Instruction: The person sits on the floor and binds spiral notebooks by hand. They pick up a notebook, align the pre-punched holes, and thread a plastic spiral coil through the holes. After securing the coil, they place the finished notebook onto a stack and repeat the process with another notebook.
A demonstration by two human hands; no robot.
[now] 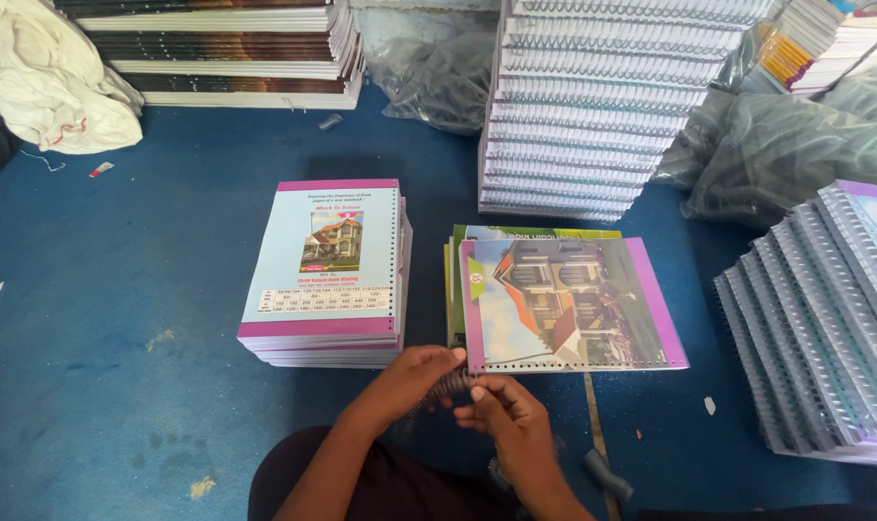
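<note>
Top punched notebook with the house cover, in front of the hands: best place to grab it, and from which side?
Probably the notebook's far long edge, from above. It lies flat on a stack, so only edges are open. The punched near edge is busy: left hand and right hand hold a wire coil there.

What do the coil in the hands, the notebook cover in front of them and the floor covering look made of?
Spiral coil: dark, thin looped wire, metal or plastic, unclear. Notebook cover: glossy printed card, with sheen and a punched hole row along its near edge. Floor covering: blue matte carpet or felt, scuffed.
</note>
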